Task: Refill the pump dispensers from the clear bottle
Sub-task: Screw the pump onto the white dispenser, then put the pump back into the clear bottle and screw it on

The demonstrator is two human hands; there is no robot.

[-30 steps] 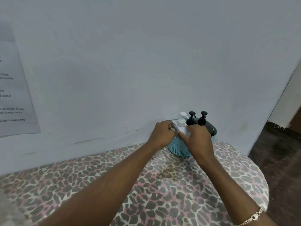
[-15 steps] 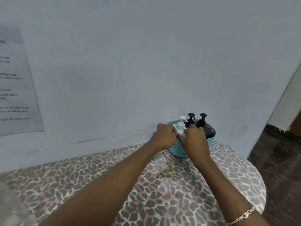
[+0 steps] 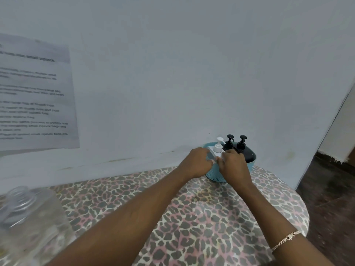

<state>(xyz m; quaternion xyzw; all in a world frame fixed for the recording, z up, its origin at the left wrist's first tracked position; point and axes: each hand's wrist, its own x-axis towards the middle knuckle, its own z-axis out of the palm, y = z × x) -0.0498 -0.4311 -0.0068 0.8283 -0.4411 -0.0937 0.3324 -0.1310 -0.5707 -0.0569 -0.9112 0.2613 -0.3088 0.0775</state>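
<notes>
Left hand [image 3: 196,162]: fingers curled round the white dispenser [image 3: 218,148] in the basket [image 3: 216,177]
Right hand [image 3: 233,167]: grips it too
Clear bottle [image 3: 28,223]: well apart

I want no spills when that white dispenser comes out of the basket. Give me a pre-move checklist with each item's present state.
1. Left hand grips white dispenser: ok.
2. Right hand hold on it: cannot tell, fingers hidden.
3. Both black dispensers upright in the basket: ok.
4. Clear bottle uncapped, neck threads bare: ok.
5. Bare table between bottle and basket: ok.
6. Pump top loosened: cannot tell.
</notes>
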